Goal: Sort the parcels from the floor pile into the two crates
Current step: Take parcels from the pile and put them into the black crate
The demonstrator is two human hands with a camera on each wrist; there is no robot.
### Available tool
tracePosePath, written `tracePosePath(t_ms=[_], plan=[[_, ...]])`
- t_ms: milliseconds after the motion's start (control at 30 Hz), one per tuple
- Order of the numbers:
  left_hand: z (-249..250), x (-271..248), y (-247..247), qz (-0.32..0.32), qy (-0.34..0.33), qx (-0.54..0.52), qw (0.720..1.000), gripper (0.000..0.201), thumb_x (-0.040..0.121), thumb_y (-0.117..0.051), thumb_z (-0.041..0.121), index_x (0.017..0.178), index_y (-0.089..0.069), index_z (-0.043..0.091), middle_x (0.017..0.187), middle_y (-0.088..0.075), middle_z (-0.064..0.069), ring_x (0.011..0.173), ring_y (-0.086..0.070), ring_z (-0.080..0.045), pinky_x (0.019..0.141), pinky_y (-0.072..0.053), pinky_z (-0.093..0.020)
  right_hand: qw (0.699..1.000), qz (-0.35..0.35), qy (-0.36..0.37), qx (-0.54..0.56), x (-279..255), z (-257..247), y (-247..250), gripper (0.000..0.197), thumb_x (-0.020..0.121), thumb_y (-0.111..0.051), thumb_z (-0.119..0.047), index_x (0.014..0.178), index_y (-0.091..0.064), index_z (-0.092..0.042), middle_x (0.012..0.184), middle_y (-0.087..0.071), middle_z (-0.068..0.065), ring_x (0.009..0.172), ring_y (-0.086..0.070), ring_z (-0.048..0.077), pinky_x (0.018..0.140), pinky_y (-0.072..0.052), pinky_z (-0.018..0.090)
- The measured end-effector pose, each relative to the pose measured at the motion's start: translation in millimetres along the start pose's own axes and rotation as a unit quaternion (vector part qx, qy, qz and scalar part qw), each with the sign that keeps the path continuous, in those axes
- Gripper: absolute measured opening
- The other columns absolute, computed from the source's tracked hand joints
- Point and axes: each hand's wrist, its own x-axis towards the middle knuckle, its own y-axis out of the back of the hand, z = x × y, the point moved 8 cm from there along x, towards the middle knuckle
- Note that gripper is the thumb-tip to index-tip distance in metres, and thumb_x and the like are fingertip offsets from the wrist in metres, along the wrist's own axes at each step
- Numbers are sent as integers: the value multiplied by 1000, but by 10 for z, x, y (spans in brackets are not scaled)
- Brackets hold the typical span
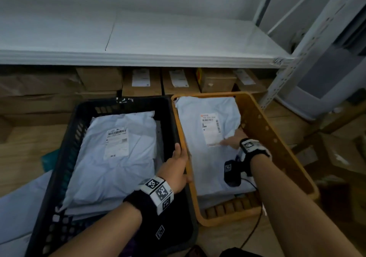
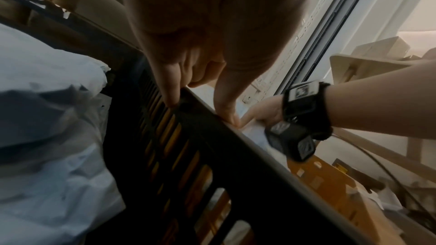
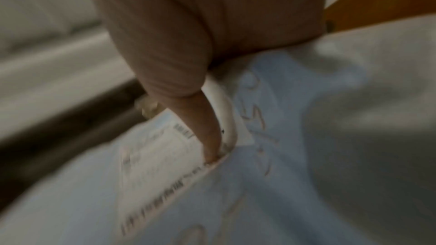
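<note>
A black crate [image 1: 83,118] stands on the left and an orange crate [image 1: 263,137] right beside it. Each has a pale blue parcel with a white label on top: one [image 1: 111,167] in the black crate, one [image 1: 202,157] in the orange crate. My left hand [image 1: 177,165] grips the black crate's right rim [image 2: 212,146], with fingers [image 2: 172,88] on either side of it. My right hand [image 1: 233,140] holds the orange crate's parcel [image 3: 283,183]. Its thumb [image 3: 207,137] presses the label, and its fingers dip past the parcel's right edge, hidden there.
More pale parcels [image 1: 19,207] lie on the wooden floor to the left of the black crate. Behind the crates, cardboard boxes [image 1: 141,82] fill the space under a white shelf [image 1: 138,58]. A perforated metal rack upright [image 1: 287,74] stands at the right, with more boxes [image 1: 336,153] beyond it.
</note>
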Motion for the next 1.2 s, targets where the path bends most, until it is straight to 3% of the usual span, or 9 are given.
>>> tracePosePath(t_ms=[100,200,333,567,733,833,967,1067,1200], plan=[[-6,24,-10,-5,0,15,1000,92,94,-60,23,154,10,19,157,25,-8,145,-24,-29,108,-39,-42,986,67,-26,-149,54,-29,-165,144,68,-87,-49,155,23,-20,165,0,19,151,-11,40,116,-21,61],[-20,61,-43,-12,7,19,1000,91,95,-58,20,153,11,19,156,30,-7,145,-25,-28,106,-42,-41,965,23,118,-231,172,-446,-484,119,82,-70,-58,150,26,-45,163,29,3,153,17,31,115,-8,73],[-29,104,-86,-6,5,30,1000,92,95,-57,18,153,14,14,154,32,-9,145,-23,-29,104,-44,-38,928,-68,238,-279,280,-890,-957,89,90,-48,-69,148,18,-57,162,32,-6,150,26,28,110,-8,78],[-38,121,-107,-13,-4,69,998,90,95,-56,17,152,13,13,153,35,-11,143,-25,-30,98,-45,-36,853,-134,148,-481,561,-548,-1601,98,78,-41,-86,146,23,-56,159,37,-8,149,30,33,102,-3,85],[-32,137,-132,-18,-11,77,997,88,94,-51,3,152,15,11,152,37,-13,149,-2,-29,105,-42,-40,859,-138,131,-475,706,-535,-1738,98,81,-37,-85,143,32,-53,155,45,-4,144,37,37,99,-2,87],[-26,124,-121,-18,-13,80,997,87,93,-50,0,152,13,10,152,35,-14,149,-9,-30,102,-44,-39,857,-140,141,-475,693,-567,-1717,98,84,-39,-81,144,31,-52,154,46,-4,143,39,38,101,-4,86],[0,103,-82,-18,-7,73,997,86,93,-50,-1,152,12,7,154,30,-16,146,-18,-31,97,-47,-37,853,-157,183,-463,487,-743,-1516,82,92,-35,-73,154,12,-48,163,30,-1,149,26,39,114,-4,74],[8,75,-58,-28,-3,59,998,84,94,-49,1,152,12,6,155,30,-14,149,-4,-29,105,-43,-41,889,-161,223,-367,226,-941,-1211,59,103,-42,-50,157,-26,-33,167,-10,10,153,-9,36,123,-13,47],[-102,-97,91,-23,-25,-51,998,88,95,-58,15,155,6,19,161,13,-3,146,-24,-26,112,-36,-41,943,-90,197,-253,-166,-1100,-650,36,103,-49,-43,121,-70,-20,127,-62,2,124,-54,27,109,-41,38]])
